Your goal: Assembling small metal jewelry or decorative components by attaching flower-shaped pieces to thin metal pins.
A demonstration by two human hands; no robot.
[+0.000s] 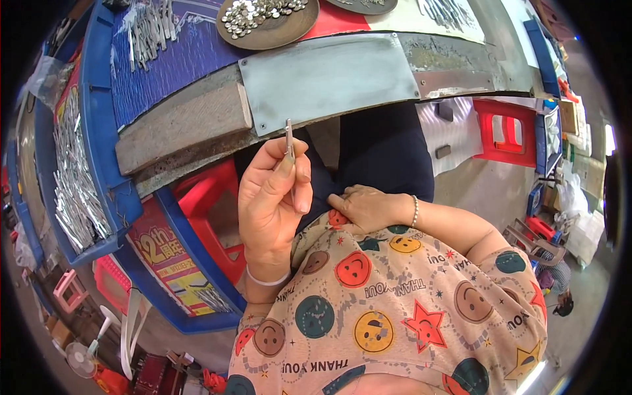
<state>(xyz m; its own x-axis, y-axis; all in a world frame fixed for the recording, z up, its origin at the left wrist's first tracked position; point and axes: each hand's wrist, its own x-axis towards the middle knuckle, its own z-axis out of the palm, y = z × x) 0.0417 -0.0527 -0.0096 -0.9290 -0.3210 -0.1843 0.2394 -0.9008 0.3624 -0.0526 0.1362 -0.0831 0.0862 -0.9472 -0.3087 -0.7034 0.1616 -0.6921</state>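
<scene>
We see the workbench (329,76) arching across the top, a grey metal plate fixed along its near edge. On the far left a blue tray (99,191) holds a heap of slim silvery metal strips (72,178), and a round dish of small shiny pieces (263,16) sits up on the bench. A red plastic stool (217,204) stands below. Our left hand (270,197) is raised just under the bench edge — thumb and fingers pinched together on a thin metal pin (289,138), held upright. Our right hand (365,207) lies flat against the patterned shirt (395,303), fingers loosely together, gripping nothing.
</scene>
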